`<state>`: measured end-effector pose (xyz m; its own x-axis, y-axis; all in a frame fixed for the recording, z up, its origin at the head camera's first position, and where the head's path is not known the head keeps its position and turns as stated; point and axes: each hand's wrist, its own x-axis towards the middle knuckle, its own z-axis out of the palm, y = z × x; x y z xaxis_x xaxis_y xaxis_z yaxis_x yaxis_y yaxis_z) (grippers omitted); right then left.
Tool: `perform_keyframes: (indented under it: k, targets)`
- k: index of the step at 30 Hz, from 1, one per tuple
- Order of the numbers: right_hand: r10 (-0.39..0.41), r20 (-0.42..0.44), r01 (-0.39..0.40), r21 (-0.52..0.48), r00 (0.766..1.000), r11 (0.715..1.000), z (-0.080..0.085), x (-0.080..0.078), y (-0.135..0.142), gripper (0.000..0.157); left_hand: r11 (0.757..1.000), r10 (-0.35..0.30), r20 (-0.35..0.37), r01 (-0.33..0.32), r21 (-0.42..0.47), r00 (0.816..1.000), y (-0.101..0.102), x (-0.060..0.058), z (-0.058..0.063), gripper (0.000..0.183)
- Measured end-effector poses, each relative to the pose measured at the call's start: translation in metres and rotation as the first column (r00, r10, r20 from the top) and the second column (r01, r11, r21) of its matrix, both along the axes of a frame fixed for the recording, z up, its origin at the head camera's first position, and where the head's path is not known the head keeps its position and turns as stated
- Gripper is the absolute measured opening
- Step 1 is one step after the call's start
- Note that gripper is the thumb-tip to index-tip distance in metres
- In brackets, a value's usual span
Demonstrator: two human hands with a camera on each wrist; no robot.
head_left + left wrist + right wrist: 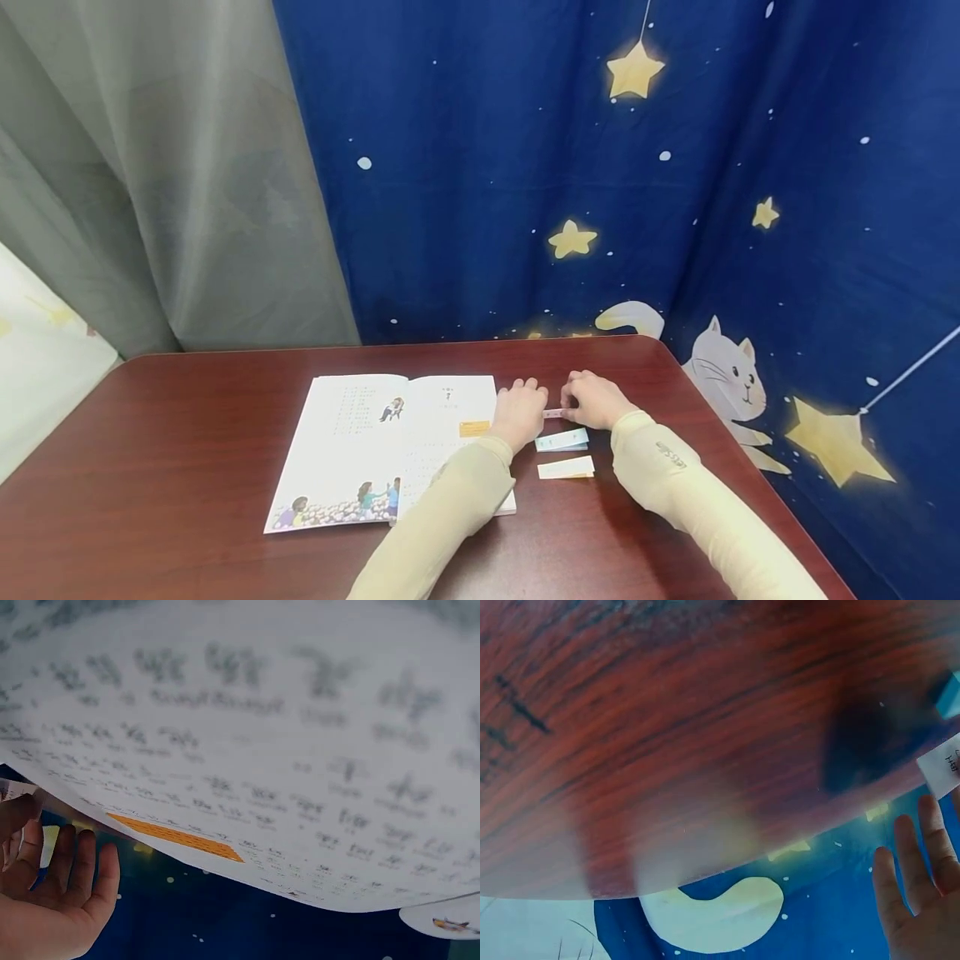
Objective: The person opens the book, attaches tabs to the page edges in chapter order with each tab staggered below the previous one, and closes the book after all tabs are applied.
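Observation:
Between the two hands lies a narrow pinkish paper strip [553, 413], mostly covered by fingers in the head view. My left hand [519, 413] holds its left end, beside the right page of an open book [352, 467]. At the other end, my right hand [594, 400] pinches the strip with bent fingers. In the left wrist view, the left thumb meets the strip [13, 789] while the other fingers curve loosely. A printed white end of the strip [939, 766] shows at the right fingertips in the right wrist view. The right thumb is hidden there.
Nearer the person, a light-blue paper strip [561, 440] and a white strip with an orange corner [564, 468] lie between the forearms. The brown table [187, 467] has a rounded far right corner. Grey curtain [217, 208] and blue starry curtain [480, 208] hang behind it.

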<state>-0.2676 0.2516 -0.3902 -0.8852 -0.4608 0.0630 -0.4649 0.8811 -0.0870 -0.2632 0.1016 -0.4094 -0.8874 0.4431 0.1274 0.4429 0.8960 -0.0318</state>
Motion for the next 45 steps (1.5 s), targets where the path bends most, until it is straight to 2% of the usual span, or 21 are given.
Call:
perform_keyframes:
  k: [5, 10, 13, 17, 21, 26, 30, 32, 35, 38, 41, 45]
  targets:
    - [0.036, -0.040, -0.038, -0.042, 0.999, 0.998, 0.013, 0.007, -0.003, 0.013, 0.998, -0.005, -0.025, 0.007, 0.067, 1.000, -0.011, 0.005, 0.012, 0.027]
    - [0.092, -0.114, -0.102, -0.083, 0.989, 0.991, 0.028, 0.015, -0.008, 0.011, 0.988, -0.032, -0.030, 0.036, 0.151, 0.999, -0.028, 0.014, 0.031, 0.011]
    - [0.131, -0.154, -0.147, -0.101, 0.979, 0.984, 0.036, 0.021, -0.013, 0.009, 0.977, -0.060, -0.048, 0.068, 0.202, 0.997, -0.041, 0.020, 0.041, 0.015]
    - [0.173, -0.195, -0.198, -0.119, 0.965, 0.973, 0.046, 0.030, -0.021, 0.008, 0.956, -0.115, -0.101, 0.137, 0.260, 0.988, -0.057, 0.030, 0.050, 0.014]
    - [0.214, -0.221, -0.250, -0.152, 0.952, 0.956, 0.056, 0.039, -0.030, 0.008, 0.942, -0.155, -0.202, 0.206, 0.265, 0.967, -0.073, 0.043, 0.056, 0.011]
    - [0.252, -0.242, -0.298, -0.181, 0.937, 0.937, 0.063, 0.048, -0.041, 0.008, 0.958, -0.168, -0.355, 0.237, 0.162, 0.920, -0.090, 0.059, 0.059, 0.015]
    - [0.264, -0.250, -0.317, -0.204, 0.932, 0.926, 0.067, 0.053, -0.047, 0.009, 0.961, -0.192, -0.450, 0.261, 0.095, 0.872, -0.100, 0.067, 0.059, 0.023]
    - [0.268, -0.247, -0.323, -0.221, 0.931, 0.920, 0.069, 0.056, -0.050, 0.009, 0.955, -0.212, -0.496, 0.287, 0.079, 0.842, -0.105, 0.071, 0.059, 0.024]
    - [0.278, -0.227, -0.332, -0.255, 0.933, 0.908, 0.072, 0.059, -0.053, 0.009, 0.946, -0.239, -0.568, 0.322, 0.048, 0.787, -0.111, 0.074, 0.058, 0.023]
    - [0.298, -0.196, -0.347, -0.304, 0.934, 0.887, 0.075, 0.061, -0.056, 0.010, 0.939, -0.253, -0.628, 0.343, 0.025, 0.736, -0.118, 0.075, 0.057, 0.025]
    - [0.322, -0.163, -0.360, -0.354, 0.933, 0.863, 0.075, 0.062, -0.059, 0.010, 0.935, -0.251, -0.660, 0.354, 0.024, 0.708, -0.124, 0.075, 0.055, 0.026]
    - [0.353, -0.126, -0.373, -0.400, 0.927, 0.837, 0.075, 0.061, -0.061, 0.010, 0.923, -0.252, -0.685, 0.383, 0.042, 0.683, -0.128, 0.077, 0.053, 0.023]
